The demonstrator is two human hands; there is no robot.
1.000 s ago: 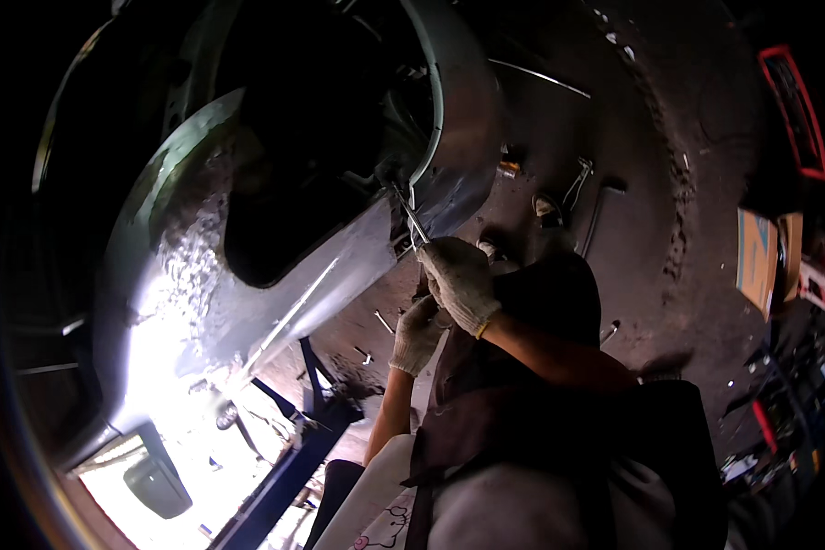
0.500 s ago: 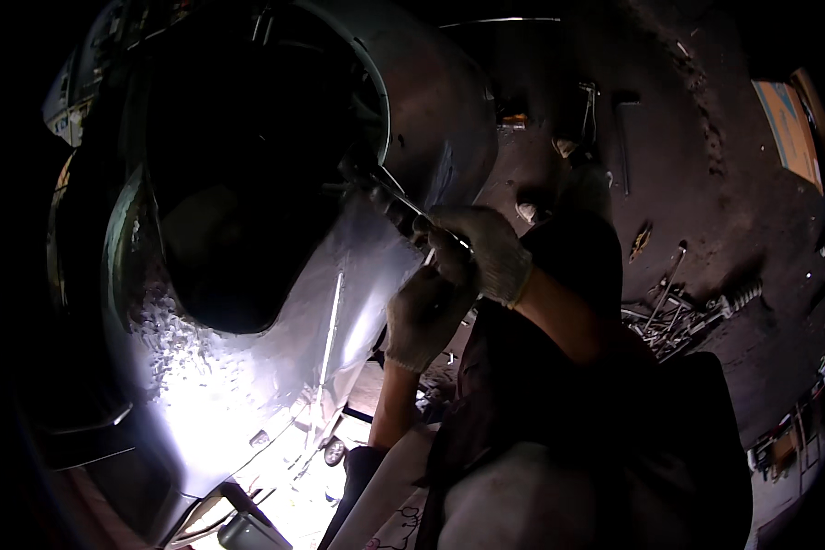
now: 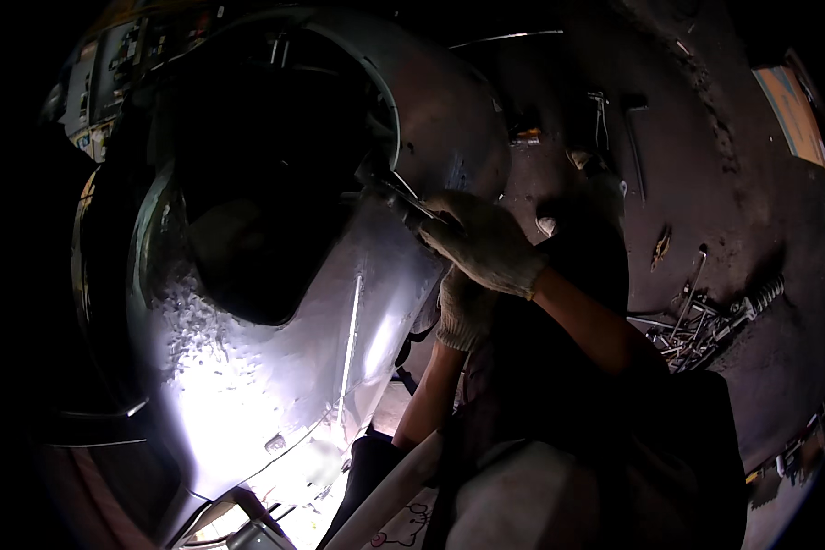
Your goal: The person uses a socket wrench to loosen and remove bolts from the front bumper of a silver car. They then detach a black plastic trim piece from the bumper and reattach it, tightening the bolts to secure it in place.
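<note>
My right hand (image 3: pixel 488 246), in a pale knit glove, is closed around a slim shiny metal rod (image 3: pixel 407 187). The rod slants up and left to the rim of a dark opening in a grey car body panel (image 3: pixel 321 275). A dark shape lies along the rod beneath my fingers, too dim to name. My left hand (image 3: pixel 465 307), gloved as well, is just below the right one. Its fingers are hidden behind the right hand and in shadow, so its grip does not show.
Strong light falls on the rough lower left of the panel. On the dark floor to the right lie a pile of metal parts (image 3: pixel 697 335) with a coil spring (image 3: pixel 764 295), a long bar (image 3: pixel 636 151) and an orange-and-blue cardboard box (image 3: pixel 793 115). My legs fill the lower middle.
My left hand has moved from a raised fist beside the right hand to below and behind it. The right hand's fingers now stretch further along the rod. The whole view has shifted slightly.
</note>
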